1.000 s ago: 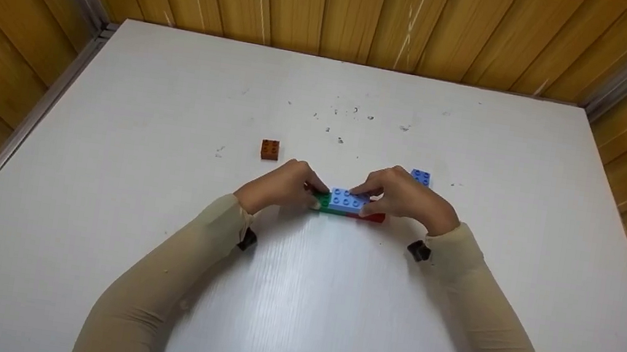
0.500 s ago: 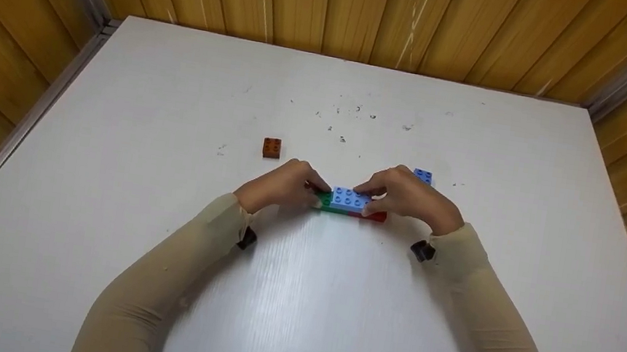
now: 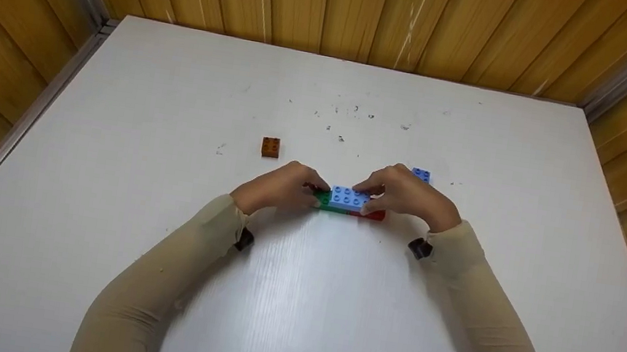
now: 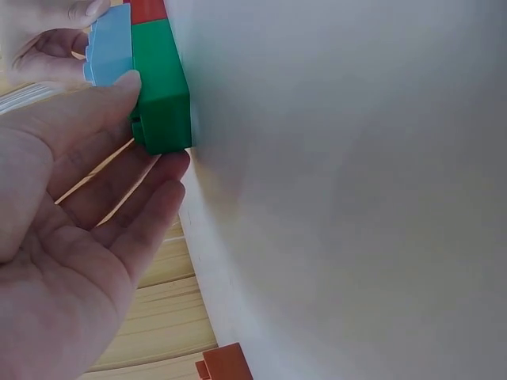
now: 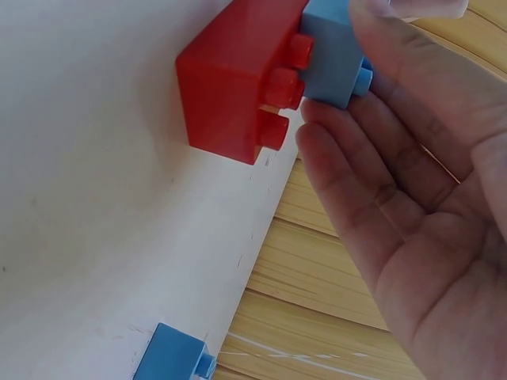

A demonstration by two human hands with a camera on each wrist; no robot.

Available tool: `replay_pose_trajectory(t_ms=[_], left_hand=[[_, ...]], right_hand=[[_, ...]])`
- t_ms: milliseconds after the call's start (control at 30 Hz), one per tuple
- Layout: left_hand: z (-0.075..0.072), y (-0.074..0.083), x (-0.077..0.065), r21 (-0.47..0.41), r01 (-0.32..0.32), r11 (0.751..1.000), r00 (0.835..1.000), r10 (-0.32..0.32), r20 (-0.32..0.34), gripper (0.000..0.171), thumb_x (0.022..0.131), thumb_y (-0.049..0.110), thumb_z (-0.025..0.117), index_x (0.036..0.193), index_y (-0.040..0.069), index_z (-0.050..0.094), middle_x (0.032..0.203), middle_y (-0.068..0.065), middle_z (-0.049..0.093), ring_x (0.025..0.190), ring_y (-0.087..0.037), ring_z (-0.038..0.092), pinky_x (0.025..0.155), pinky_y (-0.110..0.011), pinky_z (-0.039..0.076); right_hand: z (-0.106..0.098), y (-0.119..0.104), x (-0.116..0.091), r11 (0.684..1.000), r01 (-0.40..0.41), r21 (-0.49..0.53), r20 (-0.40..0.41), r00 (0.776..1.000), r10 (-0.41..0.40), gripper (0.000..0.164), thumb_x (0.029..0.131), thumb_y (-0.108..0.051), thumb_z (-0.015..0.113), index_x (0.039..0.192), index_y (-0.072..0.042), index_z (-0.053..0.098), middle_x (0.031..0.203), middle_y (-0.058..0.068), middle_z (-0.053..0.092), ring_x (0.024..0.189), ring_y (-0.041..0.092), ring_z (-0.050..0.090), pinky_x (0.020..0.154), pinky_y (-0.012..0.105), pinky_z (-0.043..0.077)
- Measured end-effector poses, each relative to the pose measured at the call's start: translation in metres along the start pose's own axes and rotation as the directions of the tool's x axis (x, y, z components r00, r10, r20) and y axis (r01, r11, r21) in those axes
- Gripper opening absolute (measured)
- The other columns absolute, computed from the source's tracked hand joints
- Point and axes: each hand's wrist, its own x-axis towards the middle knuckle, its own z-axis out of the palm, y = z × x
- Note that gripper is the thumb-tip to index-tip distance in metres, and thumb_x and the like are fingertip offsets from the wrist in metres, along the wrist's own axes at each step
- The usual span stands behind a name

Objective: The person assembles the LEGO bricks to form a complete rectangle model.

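A green building brick (image 4: 162, 83) and a red building brick (image 5: 230, 79) stand end to end on the table. A light blue brick (image 3: 346, 198) sits on top, across their joint. My left hand (image 3: 285, 185) grips the green brick at its outer end, thumb on the near side and fingers at the far side. With my right hand (image 3: 407, 196) I pinch the right end of the light blue brick between thumb and fingers. The red brick's outer studs show bare in the right wrist view. Part of the light blue brick is hidden behind my right fingers.
On the white table (image 3: 173, 118) a brown brick (image 3: 270, 147) lies beyond my left hand. A blue brick (image 3: 421, 175), partly hidden, lies just behind my right hand. Wood-panelled walls (image 3: 351, 8) border the table's back and sides.
Both hands keep their hold on the bricks with almost no movement. The head view shifts very slightly.
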Motion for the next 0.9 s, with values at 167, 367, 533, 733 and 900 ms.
replay_pose_trajectory(t_ms=[167,367,533,733,900], left_hand=[[0.000,0.000,0.000,0.023,-0.022,0.999,1.000,0.022,0.003,0.034,0.089,0.009,0.067,0.123,0.007,0.067,0.123,-0.006,0.066,0.115,-0.017,0.060,0.102,-0.034,0.046],[-0.003,0.000,-0.003,0.051,-0.011,0.999,1.000,0.011,-0.004,0.034,0.091,0.011,0.065,0.125,0.008,0.065,0.125,-0.005,0.066,0.119,-0.018,0.057,0.105,-0.035,0.043],[-0.011,-0.001,-0.006,0.116,-0.021,0.993,0.998,0.028,-0.052,0.033,0.092,0.011,0.063,0.125,0.007,0.064,0.127,-0.006,0.064,0.124,-0.022,0.054,0.108,-0.037,0.041],[-0.017,-0.007,-0.010,0.175,-0.015,0.984,0.992,0.037,-0.123,0.038,0.092,0.014,0.064,0.129,0.006,0.061,0.131,-0.008,0.060,0.128,-0.024,0.050,0.108,-0.037,0.041],[-0.021,-0.017,-0.014,0.197,0.003,0.980,0.979,0.038,-0.202,0.042,0.091,0.014,0.066,0.132,0.005,0.059,0.134,-0.010,0.057,0.128,-0.025,0.047,0.108,-0.036,0.041]], right_hand=[[0.000,0.000,0.001,0.999,-0.041,0.017,0.012,0.999,0.041,0.042,0.079,-0.014,0.079,0.119,-0.012,0.069,0.115,0.006,0.070,0.102,0.020,0.063,0.088,0.037,0.052],[0.000,0.000,0.001,0.998,-0.059,0.034,0.022,0.998,0.059,0.042,0.079,-0.015,0.079,0.120,-0.013,0.069,0.116,0.005,0.070,0.102,0.020,0.063,0.089,0.037,0.052],[-0.001,0.000,0.002,0.996,-0.078,0.039,0.029,0.997,0.077,0.043,0.080,-0.017,0.079,0.121,-0.015,0.069,0.117,0.005,0.070,0.103,0.020,0.062,0.092,0.038,0.052],[0.000,0.000,0.001,0.994,-0.096,0.044,0.024,0.995,0.095,0.042,0.080,-0.018,0.079,0.121,-0.016,0.069,0.118,0.004,0.069,0.104,0.020,0.062,0.092,0.037,0.052],[0.001,-0.001,0.000,0.995,-0.082,0.056,0.015,0.997,0.081,0.041,0.079,-0.016,0.079,0.119,-0.015,0.070,0.116,0.005,0.070,0.101,0.020,0.063,0.091,0.037,0.052]])
